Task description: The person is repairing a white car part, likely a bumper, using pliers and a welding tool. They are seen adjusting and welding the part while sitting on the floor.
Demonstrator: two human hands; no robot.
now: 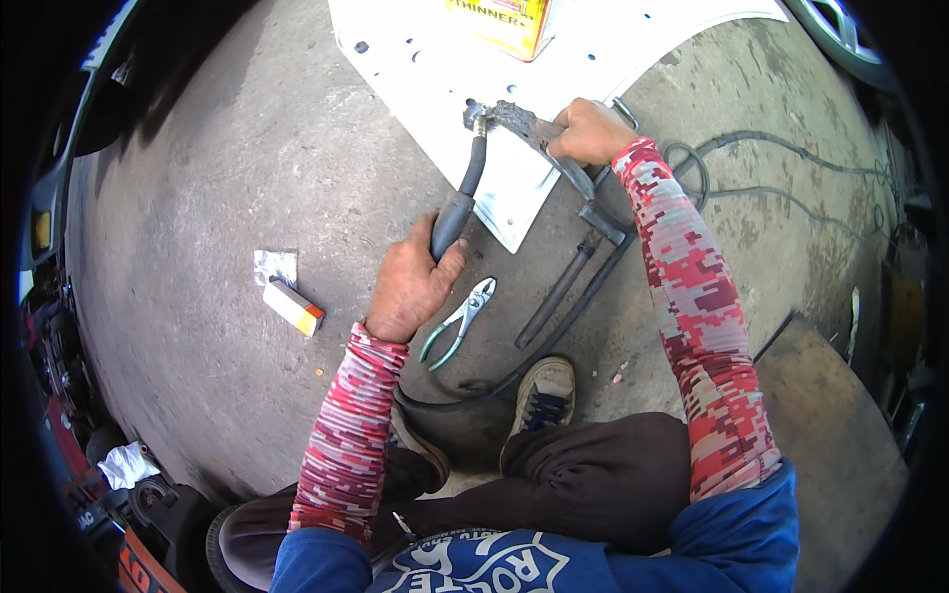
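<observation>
My left hand [415,287] is wrapped round the black handle of a welding torch [455,219]. The torch's neck runs up to a brassy nozzle, which points at the blackened end of a flat metal piece [534,128]. My right hand [590,132] is closed on that metal piece from the right. Both tools are over a white panel with holes [512,188]. Below the right hand a hammer [571,272] lies on the floor. Slip-joint pliers with green grips [461,324] lie just right of my left hand, their jaws slightly apart.
A yellow and red can [509,28] stands on the panel's far part. Left on the concrete lies a small white and orange box [293,308] beside a silvery wrapper [275,267]. Black cable [781,140] trails off right. A brown board [830,445] lies at lower right.
</observation>
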